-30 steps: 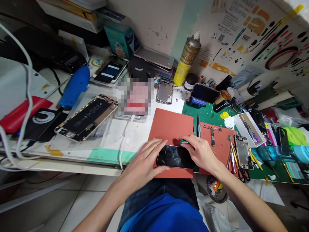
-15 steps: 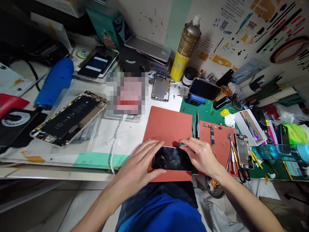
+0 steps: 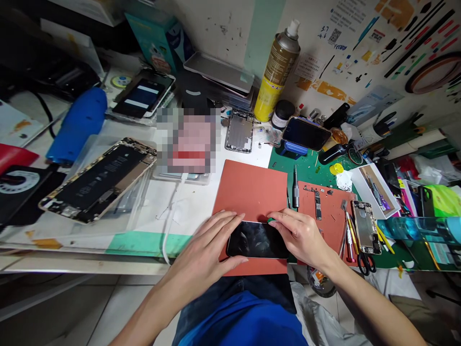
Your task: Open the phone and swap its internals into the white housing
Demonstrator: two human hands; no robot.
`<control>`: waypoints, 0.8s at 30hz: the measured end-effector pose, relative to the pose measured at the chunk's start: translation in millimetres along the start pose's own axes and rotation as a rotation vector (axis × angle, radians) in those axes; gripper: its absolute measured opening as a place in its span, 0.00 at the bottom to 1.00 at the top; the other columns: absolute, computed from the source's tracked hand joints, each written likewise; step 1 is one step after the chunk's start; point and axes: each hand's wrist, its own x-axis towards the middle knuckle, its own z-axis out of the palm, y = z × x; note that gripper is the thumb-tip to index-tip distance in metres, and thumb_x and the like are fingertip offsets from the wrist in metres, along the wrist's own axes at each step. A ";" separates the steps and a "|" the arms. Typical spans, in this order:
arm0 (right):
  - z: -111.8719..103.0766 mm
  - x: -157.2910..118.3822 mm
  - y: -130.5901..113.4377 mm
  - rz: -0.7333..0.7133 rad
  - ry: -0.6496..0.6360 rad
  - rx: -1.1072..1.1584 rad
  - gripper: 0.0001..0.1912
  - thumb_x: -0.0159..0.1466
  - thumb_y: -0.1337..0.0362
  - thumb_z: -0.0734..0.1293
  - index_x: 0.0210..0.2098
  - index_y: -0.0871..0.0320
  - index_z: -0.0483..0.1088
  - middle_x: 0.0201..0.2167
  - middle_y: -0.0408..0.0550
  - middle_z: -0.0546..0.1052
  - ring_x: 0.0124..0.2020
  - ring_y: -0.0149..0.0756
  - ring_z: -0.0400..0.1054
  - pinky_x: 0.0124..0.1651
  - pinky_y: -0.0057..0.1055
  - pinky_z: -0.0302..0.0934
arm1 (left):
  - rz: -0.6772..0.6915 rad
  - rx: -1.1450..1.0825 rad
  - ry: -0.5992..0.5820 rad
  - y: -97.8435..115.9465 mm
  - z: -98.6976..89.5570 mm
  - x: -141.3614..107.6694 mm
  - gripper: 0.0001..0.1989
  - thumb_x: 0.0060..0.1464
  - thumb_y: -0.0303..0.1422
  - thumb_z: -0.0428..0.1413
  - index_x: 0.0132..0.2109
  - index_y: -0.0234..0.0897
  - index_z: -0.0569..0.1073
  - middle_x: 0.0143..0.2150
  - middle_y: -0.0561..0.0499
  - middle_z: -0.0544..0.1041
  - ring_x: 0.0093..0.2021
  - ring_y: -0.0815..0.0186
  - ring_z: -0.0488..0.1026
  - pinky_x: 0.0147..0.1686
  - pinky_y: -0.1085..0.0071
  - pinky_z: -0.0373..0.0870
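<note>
A black-screened smartphone (image 3: 257, 240) lies sideways on the reddish-brown mat (image 3: 252, 190), smudges showing on its glass. My left hand (image 3: 212, 245) grips its left end, with the fingers along the far edge and the thumb at the near edge. Between the thumb and fingers of my right hand (image 3: 300, 235) is a small green pry pick (image 3: 271, 220). The pick sits at the phone's far long edge, near the right end. How deep its tip reaches cannot be seen. My right hand covers the phone's right corner.
Right of the mat are a grey pen-like tool (image 3: 296, 187), a small circuit board (image 3: 318, 205), screwdrivers (image 3: 348, 230), scissors (image 3: 366, 263) and a phone housing (image 3: 365, 226). An opened phone (image 3: 103, 180) lies left, beside a white cable (image 3: 171, 221). A spray can (image 3: 275, 72) stands behind.
The whole view has shifted slightly. Both hands keep nearly the same places on the phone, and the green pick stays at its far edge.
</note>
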 end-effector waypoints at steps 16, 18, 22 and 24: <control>0.3 -2.5 -0.2 -0.107 0.006 -0.124 0.16 0.76 0.74 0.62 0.57 0.57 0.76 0.31 0.47 0.79 0.30 0.36 0.73 0.34 0.33 0.72 | -0.030 0.019 -0.033 2.9 -1.9 -3.3 0.38 0.69 0.47 0.61 0.79 0.49 0.55 0.73 0.43 0.72 0.74 0.50 0.68 0.70 0.49 0.73; -3.7 -4.0 -0.7 -0.114 -0.015 -0.137 0.20 0.75 0.76 0.62 0.61 0.55 0.74 0.35 0.49 0.81 0.34 0.38 0.74 0.36 0.35 0.73 | -0.049 0.014 -0.033 3.4 -2.0 -4.1 0.39 0.69 0.47 0.61 0.79 0.49 0.56 0.72 0.43 0.72 0.73 0.49 0.69 0.70 0.49 0.73; -6.8 -6.4 2.3 -0.139 -0.021 -0.118 0.29 0.72 0.80 0.62 0.68 0.55 0.69 0.37 0.51 0.81 0.36 0.41 0.74 0.39 0.40 0.75 | -0.093 -0.008 -0.014 3.4 -1.9 -6.9 0.38 0.67 0.46 0.63 0.78 0.50 0.59 0.71 0.44 0.74 0.71 0.48 0.72 0.67 0.50 0.76; -5.8 -7.6 4.8 -0.151 0.007 -0.084 0.32 0.71 0.81 0.63 0.71 0.53 0.66 0.38 0.52 0.81 0.37 0.42 0.75 0.40 0.41 0.76 | -0.089 -0.023 -0.013 3.1 -2.9 -8.0 0.38 0.68 0.45 0.63 0.78 0.51 0.59 0.69 0.44 0.75 0.70 0.48 0.73 0.66 0.51 0.77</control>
